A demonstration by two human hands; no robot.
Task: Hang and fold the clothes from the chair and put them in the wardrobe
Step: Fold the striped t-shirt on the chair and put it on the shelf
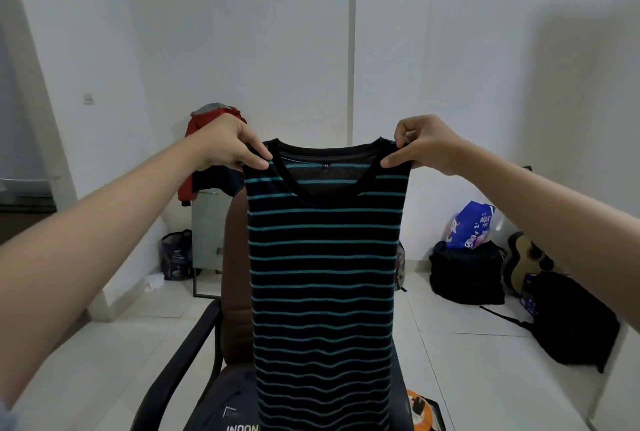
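black top (323, 278) with teal stripes, brown chair (235, 257), red jacket (207, 125)

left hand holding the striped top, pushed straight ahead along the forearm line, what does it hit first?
Likely the red jacket draped right behind the left hand, which pinches the striped top; depth is unclear.

Your left hand (231, 143) pinches left shoulder of striped shirt (323, 257); your right hand (424, 145) pinches right shoulder. Shirt held up flat, black with teal stripes, neck label facing you, hem hanging over chair (194, 337). Dark garment (230, 399) lies on chair seat. Red jacket (207, 125) draped behind left hand. Backpack (571, 319) and guitar (524, 257) on floor at right.
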